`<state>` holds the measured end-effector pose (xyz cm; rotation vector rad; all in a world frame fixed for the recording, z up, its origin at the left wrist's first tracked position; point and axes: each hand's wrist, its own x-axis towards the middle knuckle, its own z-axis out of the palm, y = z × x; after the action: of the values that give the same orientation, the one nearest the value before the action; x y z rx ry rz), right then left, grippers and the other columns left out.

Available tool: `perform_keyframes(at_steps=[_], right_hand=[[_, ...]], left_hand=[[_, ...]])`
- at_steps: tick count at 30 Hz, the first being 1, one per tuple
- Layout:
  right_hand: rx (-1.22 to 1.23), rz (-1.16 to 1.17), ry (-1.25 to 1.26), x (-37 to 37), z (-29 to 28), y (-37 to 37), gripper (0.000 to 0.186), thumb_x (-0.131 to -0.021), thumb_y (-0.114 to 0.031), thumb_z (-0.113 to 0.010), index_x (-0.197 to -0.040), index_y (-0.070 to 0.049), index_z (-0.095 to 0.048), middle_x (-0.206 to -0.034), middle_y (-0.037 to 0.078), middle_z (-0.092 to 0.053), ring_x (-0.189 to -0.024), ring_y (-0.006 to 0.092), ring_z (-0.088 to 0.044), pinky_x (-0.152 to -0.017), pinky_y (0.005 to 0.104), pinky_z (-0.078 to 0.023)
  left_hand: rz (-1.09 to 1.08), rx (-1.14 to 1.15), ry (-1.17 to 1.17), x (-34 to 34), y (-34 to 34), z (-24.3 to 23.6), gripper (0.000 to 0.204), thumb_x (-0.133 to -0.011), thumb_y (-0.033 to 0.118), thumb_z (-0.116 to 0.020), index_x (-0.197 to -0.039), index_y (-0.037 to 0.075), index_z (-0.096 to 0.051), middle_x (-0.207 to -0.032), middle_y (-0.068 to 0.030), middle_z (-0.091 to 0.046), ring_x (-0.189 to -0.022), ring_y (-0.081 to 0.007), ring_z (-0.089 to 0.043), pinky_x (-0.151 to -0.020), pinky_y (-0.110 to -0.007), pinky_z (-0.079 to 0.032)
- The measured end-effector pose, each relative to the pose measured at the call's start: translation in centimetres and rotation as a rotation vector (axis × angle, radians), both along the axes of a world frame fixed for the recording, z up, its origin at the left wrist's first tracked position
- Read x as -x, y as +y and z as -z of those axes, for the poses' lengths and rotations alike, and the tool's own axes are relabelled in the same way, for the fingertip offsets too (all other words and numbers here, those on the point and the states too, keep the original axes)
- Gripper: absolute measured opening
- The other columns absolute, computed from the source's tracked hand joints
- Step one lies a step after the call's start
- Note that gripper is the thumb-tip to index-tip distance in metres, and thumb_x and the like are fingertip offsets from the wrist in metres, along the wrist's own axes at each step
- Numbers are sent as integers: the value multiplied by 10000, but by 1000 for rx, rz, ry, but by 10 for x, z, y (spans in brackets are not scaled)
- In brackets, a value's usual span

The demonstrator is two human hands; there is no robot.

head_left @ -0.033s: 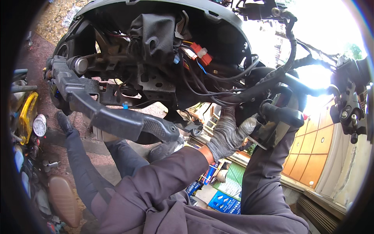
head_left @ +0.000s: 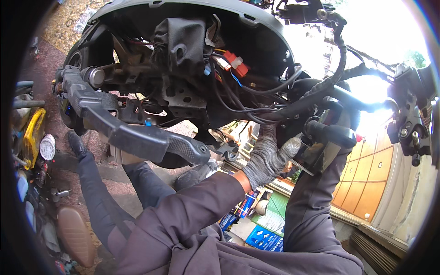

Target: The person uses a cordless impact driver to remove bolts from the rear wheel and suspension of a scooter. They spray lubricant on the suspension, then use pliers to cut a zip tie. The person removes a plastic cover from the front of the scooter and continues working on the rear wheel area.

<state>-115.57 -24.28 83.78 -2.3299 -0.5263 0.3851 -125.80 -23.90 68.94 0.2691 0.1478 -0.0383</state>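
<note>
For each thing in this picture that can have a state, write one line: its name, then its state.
Left hand: gloved, reaching up into the wiring.
Right hand: hidden behind the handlebar parts.
Scooter front housing: opened, insides exposed.
Wire bundle: loose, hanging.
Red connector: exposed, mating unclear.

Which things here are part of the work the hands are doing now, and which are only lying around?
In hand:
- left hand in a grey knit glove, reaching into the wiring bundle
- right hand, hidden behind the black handlebar parts
- scooter front body, opened

Lying about:
- yellow container
- round gauge
- brown seat pad
- blue boxes
</note>
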Motion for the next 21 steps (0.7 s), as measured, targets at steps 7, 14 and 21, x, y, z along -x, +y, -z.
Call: perform_keyframes(at_steps=[7,14,21], right_hand=[[-8,-10,-1,0,1,2,737,-646,-115,-773,-1316,0,-489,-1207,120,-578,-1070,230,-573,-895,340,-478],[4,-15,13,-6,9,7,718,-677,-148,-765,-1323,-3,-486,-1213,116,-578,-1076,225,-568,-911,337,-466],[8,3,12,-3,8,11,700,-709,-181,-758,-1329,-7,-483,-1218,111,-577,-1082,220,-563,-927,335,-454]], left_hand=[[39,-165,-79,5,7,11,819,-869,526,-605,-1395,-37,-328,-1346,-196,-435,-1266,-259,-411,-1083,-363,-301],[19,-538,-187,28,28,23,799,-828,375,-677,-1418,-28,-318,-1383,-248,-405,-1320,-357,-374,-1106,-418,-288],[-10,-555,-269,35,36,34,755,-849,397,-654,-1424,17,-346,-1411,-206,-398,-1338,-345,-357,-1112,-417,-285]])
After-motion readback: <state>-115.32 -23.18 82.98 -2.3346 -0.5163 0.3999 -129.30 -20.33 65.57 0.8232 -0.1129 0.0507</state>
